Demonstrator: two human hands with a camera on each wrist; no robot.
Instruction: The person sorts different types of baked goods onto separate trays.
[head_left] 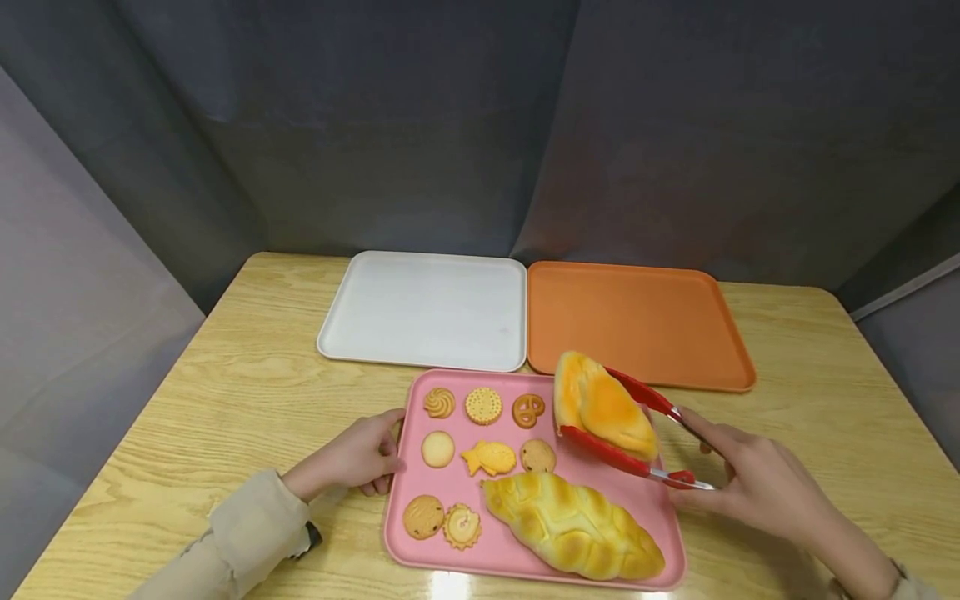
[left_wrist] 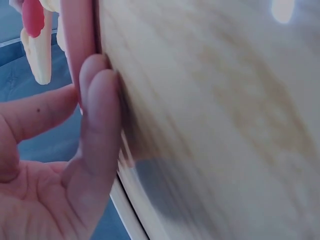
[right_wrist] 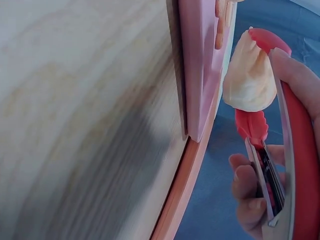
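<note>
My right hand grips red-tipped metal tongs. Between the tongs' jaws is a golden, wedge-shaped bread, raised over the right part of a pink tray. In the right wrist view the bread hangs clear of the tray's side. At the tray's left edge, my left hand pinches the rim, thumb on one side and fingers on the other, as the left wrist view also shows. A long braided bread lies at the tray's front right. Several cookies and a fish-shaped biscuit lie left of it.
Behind the pink tray stand a white tray at left and an orange tray at right, side by side with nothing on them. All sit on a wooden table. Dark cloth hangs behind the table.
</note>
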